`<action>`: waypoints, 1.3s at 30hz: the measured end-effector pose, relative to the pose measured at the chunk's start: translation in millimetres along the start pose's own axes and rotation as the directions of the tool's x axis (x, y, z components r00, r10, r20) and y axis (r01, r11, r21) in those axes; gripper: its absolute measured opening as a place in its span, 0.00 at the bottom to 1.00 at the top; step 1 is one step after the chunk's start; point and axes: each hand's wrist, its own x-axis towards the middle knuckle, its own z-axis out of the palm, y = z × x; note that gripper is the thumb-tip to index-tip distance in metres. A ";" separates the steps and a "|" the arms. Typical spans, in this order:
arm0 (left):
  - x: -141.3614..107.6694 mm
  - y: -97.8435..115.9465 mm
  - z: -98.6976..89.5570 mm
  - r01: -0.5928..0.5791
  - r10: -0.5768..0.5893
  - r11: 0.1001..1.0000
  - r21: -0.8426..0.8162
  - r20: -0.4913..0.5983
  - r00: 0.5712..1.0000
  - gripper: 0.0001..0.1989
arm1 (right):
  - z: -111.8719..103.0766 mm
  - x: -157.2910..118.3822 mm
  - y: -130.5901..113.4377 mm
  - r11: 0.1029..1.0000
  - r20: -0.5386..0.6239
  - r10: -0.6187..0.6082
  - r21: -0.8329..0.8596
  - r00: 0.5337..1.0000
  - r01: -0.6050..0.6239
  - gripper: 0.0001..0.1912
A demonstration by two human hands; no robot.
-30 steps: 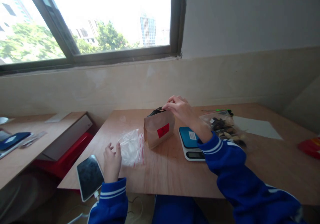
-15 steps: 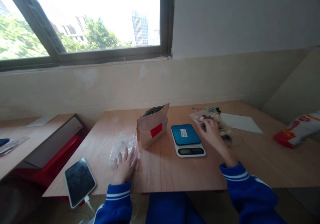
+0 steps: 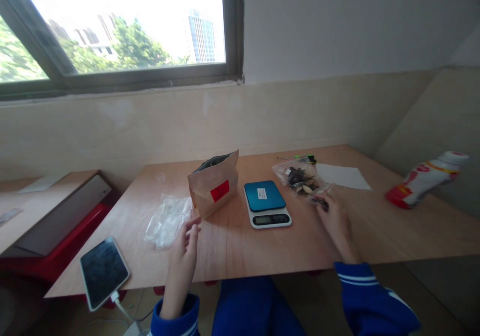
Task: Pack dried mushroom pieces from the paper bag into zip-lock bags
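My left hand (image 3: pixel 187 243) is raised beside the brown paper bag, fingers apart and holding nothing. The brown bag (image 3: pixel 214 186) with a red label stands upright, its top gaping. Clear plastic bags (image 3: pixel 168 221) lie left of it. A white kitchen scale (image 3: pixel 269 221) with a blue plate sits in the middle. My right hand (image 3: pixel 333 216), right of the scale, is closed at the near corner of a clear zip bag (image 3: pixel 303 181) that contains dark and pale pieces; a small dark thing shows at my fingertips, too small to name.
A phone (image 3: pixel 105 271) with a white cable lies at the table's left edge. White paper (image 3: pixel 345 176) lies at the back right, with a red and white bottle (image 3: pixel 420 183) beyond it. Behind the zip bag is a green and black item (image 3: pixel 309 159). Another table (image 3: pixel 48 206) stands at left.
My left hand has lifted off the plastic bags and turned. My right hand has moved from over the zip bag to its near right corner. The view has shifted right.
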 end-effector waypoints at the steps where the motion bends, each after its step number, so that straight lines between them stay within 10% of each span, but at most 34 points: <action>1: -7.3 9.1 10.0 0.041 -0.032 0.990 -0.137 0.071 0.997 0.22 | -4.1 -4.0 -3.2 0.998 -0.030 0.042 0.056 0.999 -0.040 0.19; 7: -45.7 58.7 84.0 0.114 0.045 0.894 -0.434 0.339 0.940 0.18 | -25.4 -40.0 -52.9 0.923 -0.244 0.301 0.317 0.922 -0.218 0.18; 11: -60.6 72.5 106.3 0.107 0.073 0.843 -0.528 0.309 0.948 0.13 | -42.2 -64.0 -114.2 0.906 -0.191 0.040 0.420 0.981 0.045 0.14; 16: -62.8 64.6 95.9 0.177 -0.051 0.697 -0.695 0.198 0.979 0.15 | -58.5 -81.0 -172.5 0.674 -0.122 -0.459 0.597 0.880 0.435 0.17; 21: -52.5 61.6 79.9 0.419 -0.199 0.531 -0.737 0.373 0.907 0.26 | -60.7 -83.2 -179.3 0.605 -0.026 -0.572 0.662 0.820 0.443 0.17; 28: -51.0 42.5 73.3 0.520 -0.345 0.701 -0.488 0.405 0.846 0.21 | -64.6 -90.7 -181.3 0.599 0.232 -0.626 0.754 0.744 0.269 0.16; 39: -41.1 28.1 62.8 0.475 -0.272 0.724 -0.501 0.425 0.863 0.16 | -62.4 -91.5 -184.3 0.556 0.182 -0.654 0.773 0.734 0.304 0.16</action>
